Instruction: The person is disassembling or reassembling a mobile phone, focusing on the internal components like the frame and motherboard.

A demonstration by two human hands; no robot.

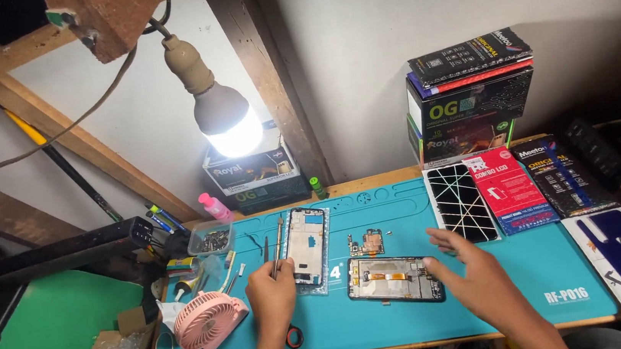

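Gripping a thin tool (pixel 279 245) upright in a closed left hand (pixel 271 294) while the spread, empty right hand (pixel 472 276) hovers beside an opened phone (pixel 395 279) on the teal mat (pixel 387 320), a person risks scratching exposed parts should either hand slip.

My bench carries a teal work mat (pixel 418 317), and nearly everything lies on that. Just past my left fingers (pixel 265 273) sits a bare phone frame (pixel 308 248); under my right fingers (pixel 441 249) lies an opened phone (pixel 394 279), with a small circuit board (pixel 366 244) just beyond it. Beside my left wrist stands a pink fan (pixel 207 321). Flat packets (pixel 510 190) lie beyond my right fingers.
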